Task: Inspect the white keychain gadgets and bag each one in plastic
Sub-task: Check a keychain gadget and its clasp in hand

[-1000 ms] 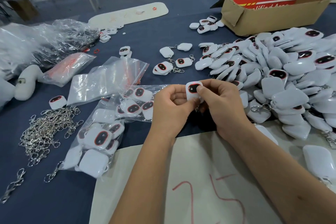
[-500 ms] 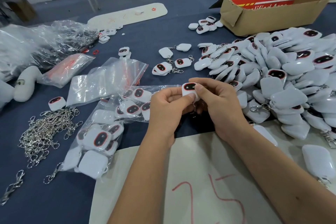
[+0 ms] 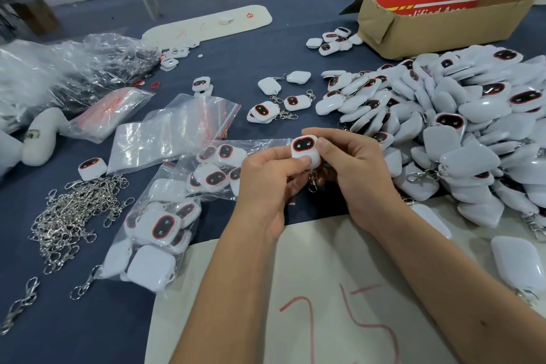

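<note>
Both hands hold one white keychain gadget (image 3: 304, 148) at the table's middle, its black oval face with a red rim turned up toward me. My left hand (image 3: 267, 183) pinches its lower edge with the thumb. My right hand (image 3: 357, 174) grips its right side. A metal clasp (image 3: 312, 180) dangles under it. A big heap of loose white gadgets (image 3: 461, 127) lies to the right. Clear plastic bags holding gadgets (image 3: 165, 216) lie to the left, with empty clear bags (image 3: 168, 130) behind them.
A pile of metal clasps (image 3: 74, 216) lies at the left. A cardboard box (image 3: 443, 21) with a red sign stands at the back right. A white sheet with red numerals (image 3: 339, 304) lies under my forearms. Crumpled plastic (image 3: 59, 68) fills the far left.
The gadget has been turned in my hands, so its black face now shows more fully. Both hands stay at the same spot.
</note>
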A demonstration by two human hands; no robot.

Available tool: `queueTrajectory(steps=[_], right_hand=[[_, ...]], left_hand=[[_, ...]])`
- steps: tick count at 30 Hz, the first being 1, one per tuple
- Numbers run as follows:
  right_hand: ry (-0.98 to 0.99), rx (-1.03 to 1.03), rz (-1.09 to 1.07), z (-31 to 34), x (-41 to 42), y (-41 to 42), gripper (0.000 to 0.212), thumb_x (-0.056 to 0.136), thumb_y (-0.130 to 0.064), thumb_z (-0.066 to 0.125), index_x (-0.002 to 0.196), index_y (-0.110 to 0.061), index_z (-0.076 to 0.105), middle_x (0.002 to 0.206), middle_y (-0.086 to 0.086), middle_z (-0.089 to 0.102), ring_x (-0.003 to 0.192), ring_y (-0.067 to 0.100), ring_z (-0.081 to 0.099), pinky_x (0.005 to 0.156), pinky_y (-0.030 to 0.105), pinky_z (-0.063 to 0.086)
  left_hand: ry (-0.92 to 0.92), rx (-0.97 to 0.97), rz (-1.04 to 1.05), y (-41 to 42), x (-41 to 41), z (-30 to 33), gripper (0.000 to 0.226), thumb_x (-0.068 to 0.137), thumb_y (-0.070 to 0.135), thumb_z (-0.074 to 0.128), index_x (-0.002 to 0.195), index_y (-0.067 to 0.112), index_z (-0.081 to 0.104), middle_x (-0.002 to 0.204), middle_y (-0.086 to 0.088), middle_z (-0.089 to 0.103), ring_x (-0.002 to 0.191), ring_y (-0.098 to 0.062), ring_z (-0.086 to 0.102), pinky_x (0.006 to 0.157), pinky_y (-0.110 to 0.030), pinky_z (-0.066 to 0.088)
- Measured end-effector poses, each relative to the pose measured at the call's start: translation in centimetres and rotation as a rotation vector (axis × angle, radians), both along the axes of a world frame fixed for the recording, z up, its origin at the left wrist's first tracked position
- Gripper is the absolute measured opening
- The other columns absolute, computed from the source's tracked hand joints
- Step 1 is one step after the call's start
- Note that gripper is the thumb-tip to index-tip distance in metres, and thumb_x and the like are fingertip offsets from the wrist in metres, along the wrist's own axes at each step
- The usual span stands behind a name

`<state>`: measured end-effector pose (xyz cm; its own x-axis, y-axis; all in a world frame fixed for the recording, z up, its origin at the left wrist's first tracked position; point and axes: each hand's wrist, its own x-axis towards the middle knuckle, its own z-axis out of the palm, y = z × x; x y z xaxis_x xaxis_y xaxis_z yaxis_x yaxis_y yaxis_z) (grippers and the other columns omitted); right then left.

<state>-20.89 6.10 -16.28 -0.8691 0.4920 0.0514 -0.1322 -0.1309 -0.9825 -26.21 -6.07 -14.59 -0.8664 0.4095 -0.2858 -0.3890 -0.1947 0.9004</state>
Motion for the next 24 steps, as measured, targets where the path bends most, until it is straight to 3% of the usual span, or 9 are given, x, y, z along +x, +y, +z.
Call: queueTrajectory(steps=[4, 7, 12, 16, 24], right_hand=[[0.010, -0.003, -0.002, -0.06, -0.07, 0.08, 0.024, 0.106, -0.010, 0.055, 0.111, -0.015, 0.078, 0.093, 0.017, 0.076, 0.071, 0.019, 0.062, 0.059, 0.029, 0.051], [0.024, 0.050, -0.008, -0.17, -0.10, -0.02, 0.026, 0.106, -0.011, 0.054, 0.104, -0.016, 0.079, 0.082, 0.010, 0.073, 0.067, 0.019, 0.061, 0.057, 0.033, 0.050], [0.069, 0.065, 0.022, -0.07, 0.01, -0.34, 0.027, 0.105, -0.015, 0.052, 0.097, -0.016, 0.078, 0.077, 0.003, 0.069, 0.067, 0.015, 0.060, 0.051, 0.028, 0.049], [0.080, 0.070, 0.035, 0.12, 0.00, -0.43, 0.028, 0.104, -0.015, 0.052, 0.096, -0.021, 0.078, 0.080, 0.004, 0.071, 0.068, 0.014, 0.062, 0.051, 0.027, 0.051], [0.070, 0.086, 0.032, 0.12, 0.04, -0.54, 0.029, 0.104, -0.013, 0.052, 0.093, -0.021, 0.078, 0.076, 0.009, 0.067, 0.066, 0.016, 0.059, 0.049, 0.028, 0.049]], left_hand=[[0.138, -0.045, 0.021, 0.05, 0.47, 0.09, 0.018, 0.090, -0.004, 0.071, 0.106, 0.004, 0.074, 0.094, -0.012, 0.079, 0.079, -0.018, 0.074, 0.066, -0.021, 0.057], [0.328, -0.107, 0.085, 0.20, 0.61, 0.07, 0.019, 0.089, 0.000, 0.075, 0.106, 0.008, 0.074, 0.094, -0.009, 0.079, 0.080, -0.019, 0.074, 0.068, -0.025, 0.059], [0.513, -0.186, 0.158, 0.27, 0.34, 0.07, 0.021, 0.083, 0.002, 0.082, 0.101, 0.010, 0.074, 0.090, -0.001, 0.079, 0.082, -0.017, 0.076, 0.073, -0.025, 0.060], [0.465, -0.130, 0.153, 0.10, 0.33, 0.01, 0.020, 0.084, -0.003, 0.080, 0.099, 0.007, 0.073, 0.086, -0.004, 0.079, 0.076, -0.014, 0.076, 0.067, -0.018, 0.056], [0.390, -0.126, 0.136, 0.18, 0.47, 0.14, 0.017, 0.087, -0.004, 0.076, 0.100, 0.006, 0.073, 0.086, -0.008, 0.080, 0.075, -0.018, 0.077, 0.069, -0.023, 0.060]])
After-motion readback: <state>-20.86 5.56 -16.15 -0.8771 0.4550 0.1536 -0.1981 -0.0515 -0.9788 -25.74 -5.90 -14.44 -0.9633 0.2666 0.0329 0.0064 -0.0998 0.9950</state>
